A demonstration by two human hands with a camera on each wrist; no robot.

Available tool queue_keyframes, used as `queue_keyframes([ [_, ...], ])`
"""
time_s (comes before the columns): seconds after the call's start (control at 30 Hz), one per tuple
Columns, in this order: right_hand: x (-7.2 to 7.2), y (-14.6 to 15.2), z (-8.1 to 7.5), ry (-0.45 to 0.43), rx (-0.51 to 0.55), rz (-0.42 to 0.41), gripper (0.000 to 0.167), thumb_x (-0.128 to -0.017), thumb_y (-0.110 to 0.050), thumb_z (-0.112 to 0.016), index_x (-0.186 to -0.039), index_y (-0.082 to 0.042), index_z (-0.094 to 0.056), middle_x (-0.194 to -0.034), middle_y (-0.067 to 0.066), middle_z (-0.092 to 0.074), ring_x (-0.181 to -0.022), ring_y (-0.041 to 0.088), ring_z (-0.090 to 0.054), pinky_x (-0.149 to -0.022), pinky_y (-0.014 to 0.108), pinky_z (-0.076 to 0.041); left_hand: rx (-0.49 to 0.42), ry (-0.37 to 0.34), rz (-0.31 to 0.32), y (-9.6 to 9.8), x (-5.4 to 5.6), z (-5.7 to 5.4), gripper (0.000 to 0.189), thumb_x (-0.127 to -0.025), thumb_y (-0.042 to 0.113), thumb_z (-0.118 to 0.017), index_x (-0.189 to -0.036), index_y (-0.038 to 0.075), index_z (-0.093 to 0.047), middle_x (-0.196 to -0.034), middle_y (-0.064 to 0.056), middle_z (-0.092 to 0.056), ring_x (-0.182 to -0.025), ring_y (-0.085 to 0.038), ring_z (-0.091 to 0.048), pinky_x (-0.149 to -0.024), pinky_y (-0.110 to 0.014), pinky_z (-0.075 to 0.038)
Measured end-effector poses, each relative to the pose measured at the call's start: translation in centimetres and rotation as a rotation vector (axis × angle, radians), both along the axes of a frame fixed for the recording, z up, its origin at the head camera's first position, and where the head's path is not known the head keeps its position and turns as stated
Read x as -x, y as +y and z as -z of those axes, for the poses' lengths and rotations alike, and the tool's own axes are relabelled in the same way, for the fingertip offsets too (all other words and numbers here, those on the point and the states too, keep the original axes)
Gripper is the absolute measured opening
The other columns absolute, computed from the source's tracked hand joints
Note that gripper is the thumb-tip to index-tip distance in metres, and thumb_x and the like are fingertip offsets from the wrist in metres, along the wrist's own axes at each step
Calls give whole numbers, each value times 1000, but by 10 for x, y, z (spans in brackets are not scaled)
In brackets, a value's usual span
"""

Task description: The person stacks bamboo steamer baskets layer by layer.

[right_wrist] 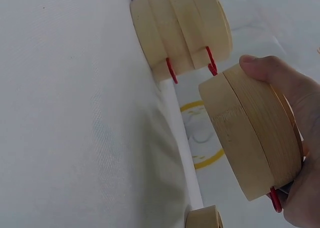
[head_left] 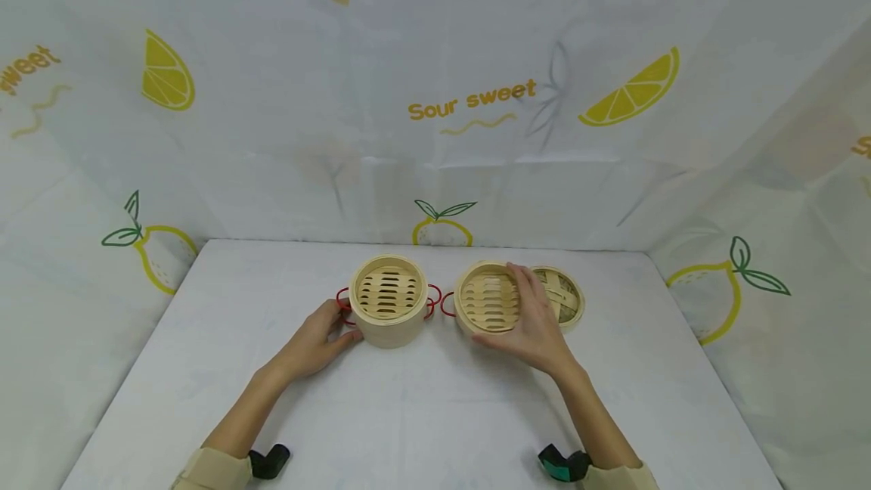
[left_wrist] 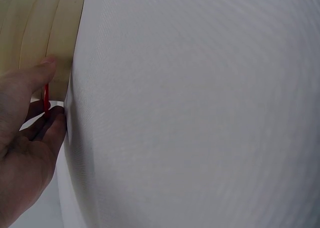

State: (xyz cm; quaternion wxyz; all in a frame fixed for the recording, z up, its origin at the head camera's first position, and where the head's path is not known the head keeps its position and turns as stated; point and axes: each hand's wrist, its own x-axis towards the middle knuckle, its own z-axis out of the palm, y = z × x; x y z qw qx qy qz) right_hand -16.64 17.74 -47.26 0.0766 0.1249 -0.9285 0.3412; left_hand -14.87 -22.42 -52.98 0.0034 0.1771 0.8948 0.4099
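Observation:
A stacked bamboo steamer [head_left: 391,331] with a slatted floor and red side handles stands upright on the white table. At its left side my left hand [head_left: 309,342] holds it, thumb against the wall in front and fingers behind, around a red handle [left_wrist: 47,100]. My right hand [head_left: 534,331] grips another bamboo steamer basket [right_wrist: 250,133] across its rim, thumb on the near side and fingers on the far side. In the right wrist view this basket is raised off the table and tilted, close beside the stack. Part of its right side is hidden by the hand.
A round woven bamboo lid [head_left: 568,297] lies on the table just right of the right hand, partly covered by it. White cloth [head_left: 435,172] with lemon prints hangs behind and at both sides of the table [head_left: 408,429].

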Motion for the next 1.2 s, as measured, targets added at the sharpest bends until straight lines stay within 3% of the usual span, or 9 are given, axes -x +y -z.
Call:
queue_keyframes([
  [1.0,-2,-19,-24,49,192,-26,132,-61,-41,-105,-169,-17,-33,-169,14,-34,-157,38,-37,-126,74,-37,0,3,3,0,2,3,54,-102,13,-78,-145,-7,-52,-137,-21,-64,-139,-42,-63,-117,-54,-56],
  [1.2,-3,-25,-24,49,242,-35,131,-62,-39,-106,-168,-16,-33,-170,13,-35,-158,37,-36,-127,74,-35,-7,1,-1,0,2,3,50,-100,10,-78,-140,-8,-54,-134,-20,-65,-137,-42,-64,-116,-54,-56],
])
